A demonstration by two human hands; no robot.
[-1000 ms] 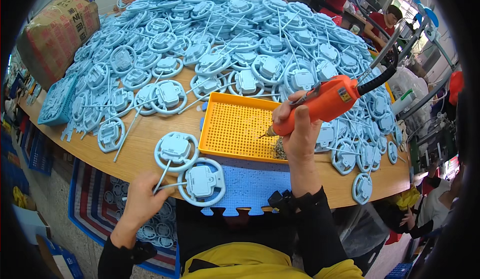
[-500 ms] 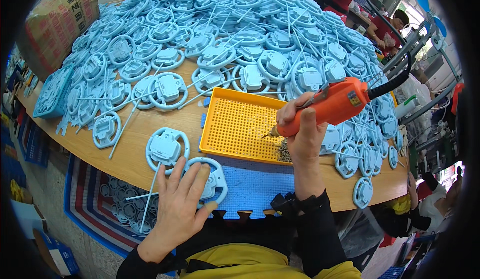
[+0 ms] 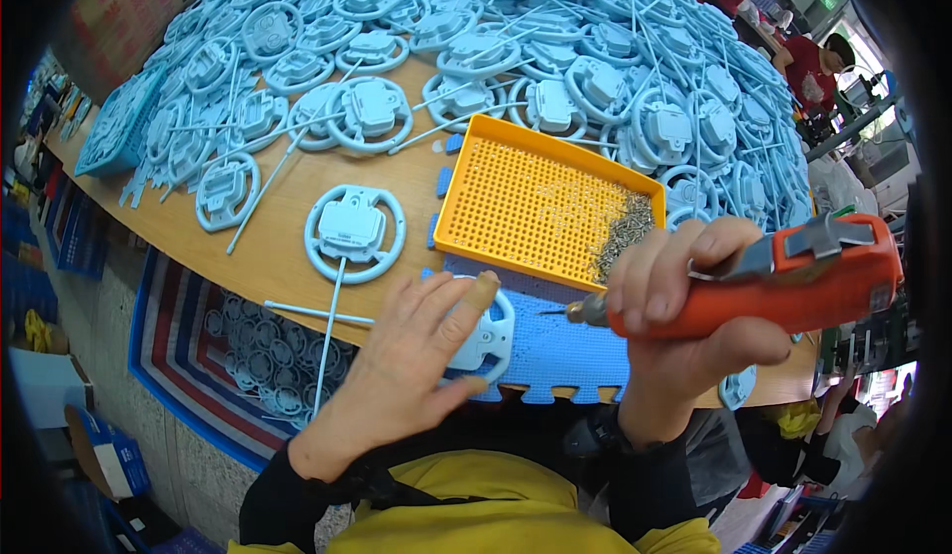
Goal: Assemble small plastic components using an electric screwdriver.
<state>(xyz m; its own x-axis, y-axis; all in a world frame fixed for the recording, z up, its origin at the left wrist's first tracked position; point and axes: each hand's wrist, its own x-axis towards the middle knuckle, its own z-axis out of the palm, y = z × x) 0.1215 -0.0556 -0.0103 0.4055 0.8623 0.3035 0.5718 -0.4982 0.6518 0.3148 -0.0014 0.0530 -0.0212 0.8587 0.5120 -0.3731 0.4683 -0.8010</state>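
My left hand (image 3: 412, 356) lies over a light-blue plastic wheel-shaped part (image 3: 496, 344), thumb at its near edge and fingers across the far edge. It hides much of the part, whose thin rod (image 3: 312, 311) sticks out leftward. The part overlaps the blue foam mat (image 3: 570, 346). My right hand (image 3: 674, 316) is wrapped round an orange electric screwdriver (image 3: 764, 291). Its thin bit points left, above the mat and a little right of the part. Whether a screw sits on the tip, I cannot tell. Beyond lies a yellow perforated tray (image 3: 506, 222) with small screws (image 3: 627, 235) at its right end.
Another wheel-shaped part (image 3: 354, 232) lies beyond my left hand. A large heap of similar parts (image 3: 555, 48) covers the back of the table. A blue basket (image 3: 114, 142) and a paper sack (image 3: 134, 18) stand at left. Dark ring-shaped parts (image 3: 273, 351) fill a striped container below the edge.
The screwdriver tip has left the tray and come nearer, over the mat. My left hand and the part under it have shifted right and nearer, away from the other part. The view has shifted too.
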